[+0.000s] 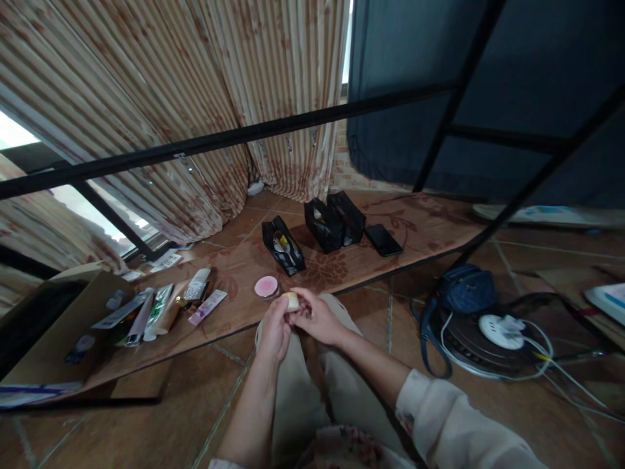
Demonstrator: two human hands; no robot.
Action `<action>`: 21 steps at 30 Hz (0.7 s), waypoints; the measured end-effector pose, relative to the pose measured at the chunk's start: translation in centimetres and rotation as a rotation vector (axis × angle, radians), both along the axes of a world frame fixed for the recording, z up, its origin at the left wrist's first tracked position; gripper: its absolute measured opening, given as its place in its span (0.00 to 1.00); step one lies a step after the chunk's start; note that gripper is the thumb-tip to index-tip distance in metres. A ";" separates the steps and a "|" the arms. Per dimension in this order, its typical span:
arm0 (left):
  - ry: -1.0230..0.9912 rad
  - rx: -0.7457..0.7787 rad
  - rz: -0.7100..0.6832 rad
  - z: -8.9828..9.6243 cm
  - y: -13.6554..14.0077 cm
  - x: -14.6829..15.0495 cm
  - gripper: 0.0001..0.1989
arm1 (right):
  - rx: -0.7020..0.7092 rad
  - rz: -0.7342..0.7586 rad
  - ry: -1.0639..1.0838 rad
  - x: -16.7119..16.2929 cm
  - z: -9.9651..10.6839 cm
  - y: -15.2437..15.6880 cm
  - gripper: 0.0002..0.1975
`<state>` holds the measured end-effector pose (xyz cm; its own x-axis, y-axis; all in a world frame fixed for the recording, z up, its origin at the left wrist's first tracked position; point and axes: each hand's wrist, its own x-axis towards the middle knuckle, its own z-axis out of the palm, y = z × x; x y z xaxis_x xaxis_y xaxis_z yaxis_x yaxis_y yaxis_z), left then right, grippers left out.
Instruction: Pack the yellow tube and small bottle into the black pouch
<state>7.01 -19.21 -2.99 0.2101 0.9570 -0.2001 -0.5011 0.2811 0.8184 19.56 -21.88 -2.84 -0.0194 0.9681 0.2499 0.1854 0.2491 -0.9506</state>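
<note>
Above my lap, near the front edge of the low brown bench [336, 277], both hands come together on a small round jar [291, 301] with a yellowish rim and pale body. My left hand [275, 329] grips its left side, the thumb along it. Fingers of my right hand [317, 318] close on it from the right; some fingertips are hidden. Just beyond the left hand lies a pink round container [266, 287]. Farther back stands an open black pouch [283, 246] with small items inside.
Two more black pouches [323, 225] and a black phone [383, 240] lie farther right. Several tubes [159, 309] and a pink-white packet [208, 307] lie left, beside a cardboard box [92, 319]. A black metal bar [293, 122] crosses behind. A blue bag [466, 288] and cables occupy the right.
</note>
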 end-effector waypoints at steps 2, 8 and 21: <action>0.007 0.023 0.033 -0.3 0.5 -0.1 0.14 | 0.053 -0.007 -0.074 -0.4 0.2 0.9 0.27; -0.081 0.029 0.055 -1.4 0.8 -0.5 0.18 | -0.019 0.005 0.013 -1.5 -0.9 4.1 0.16; -0.132 -0.013 0.051 -1.1 2.5 0.3 0.15 | -0.107 0.019 0.328 -1.2 -2.6 5.6 0.24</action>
